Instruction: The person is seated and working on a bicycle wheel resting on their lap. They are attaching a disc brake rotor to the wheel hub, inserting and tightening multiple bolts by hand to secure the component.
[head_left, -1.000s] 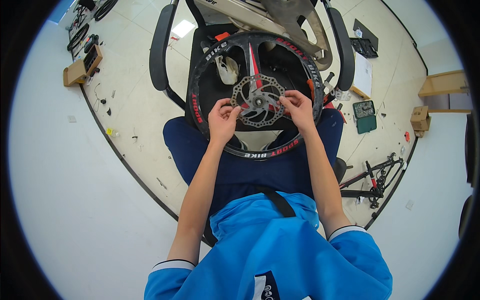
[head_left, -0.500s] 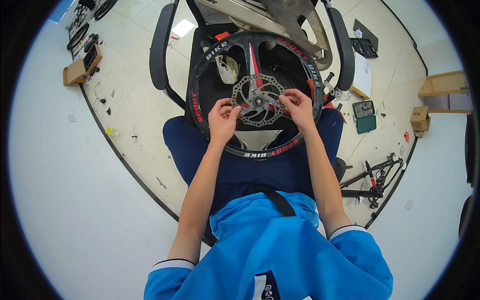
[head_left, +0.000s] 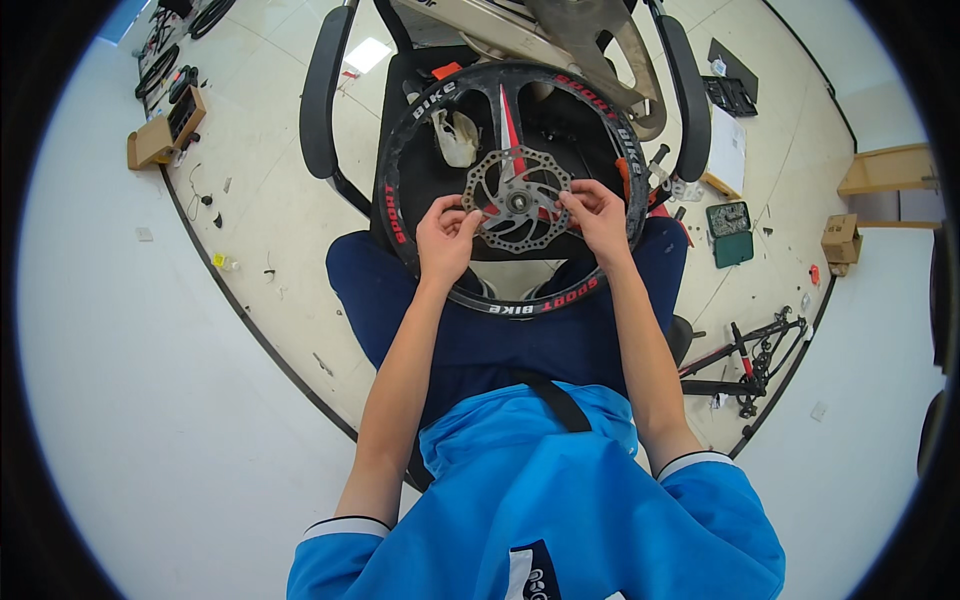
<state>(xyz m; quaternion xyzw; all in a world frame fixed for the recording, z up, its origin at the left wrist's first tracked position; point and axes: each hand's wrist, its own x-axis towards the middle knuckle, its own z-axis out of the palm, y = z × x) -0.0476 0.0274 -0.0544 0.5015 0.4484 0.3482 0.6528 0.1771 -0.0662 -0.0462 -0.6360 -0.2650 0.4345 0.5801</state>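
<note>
A round silver brake disc (head_left: 541, 161) with a holed, wavy rim lies over the hub of a bicycle wheel. My left hand (head_left: 445, 240) pinches the disc's left edge between thumb and fingers. At the opposite edge, my right hand (head_left: 598, 220) grips it the same way. The black wheel (head_left: 395, 187) has red and white lettering and broad spokes with red and white stripes. It rests partly on a black chair seat and partly over my thighs. The hub axle (head_left: 518, 202) shows through the disc's centre. My fingertips under the disc are hidden.
Chair armrests (head_left: 325, 95) flank the wheel, and a pale bicycle frame (head_left: 500, 32) lies beyond it. A crumpled whitish glove or cloth (head_left: 457, 140) sits on the seat. To the right on the floor are a green case (head_left: 730, 235) and a black bike frame (head_left: 745, 365). A cardboard box (head_left: 165, 135) stands left.
Almost nothing differs. Both hands keep their hold on the disc, which appears turned or shifted very slightly.
</note>
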